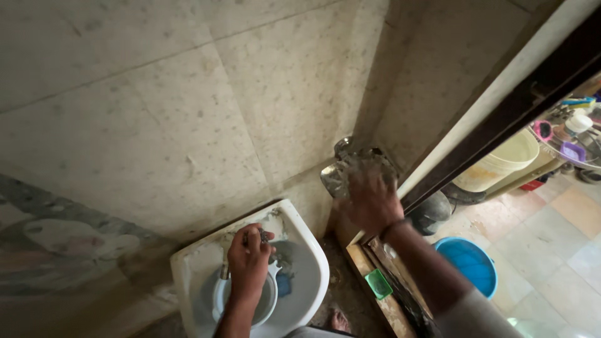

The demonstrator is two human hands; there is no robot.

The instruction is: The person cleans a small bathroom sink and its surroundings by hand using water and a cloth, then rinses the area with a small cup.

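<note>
**Two bare hands at work: one on the basin tap, one on a stack of steel vessels**

Two hands are busy, and the nearer one is the left hand (248,255), low in the view at about 7 o'clock. It hovers over the small white ceramic wash basin (311,263) and its fingers are curled tight around the metal tap (224,270) at the basin's back edge, so the hand is closed on the fitting. Just below it, inside the bowl, sits a round white dish (271,302), with a small blue scrubbing pad (283,285) touching it at 3 o'clock.

At 5 o'clock from the basin, a small green rectangular soap holder (378,283) lies on the worn wooden ledge (375,294). Further out at 4 o'clock, a round blue plastic tub (467,261) stands on the tiled floor (551,244).

Near the centre of the view, the right hand (370,201) reaches up and away. Its fingers are spread and wrapped over a cluster of shiny steel vessels (350,166) held against the corner of the speckled stone wall (188,106); the grip looks firm, though the palm side is hidden.

Farthest off, at 2 o'clock beyond the dark wooden door frame (501,119), stand a pale yellow plastic bucket (501,164) and a wire rack of colourful utensils (573,134).
</note>
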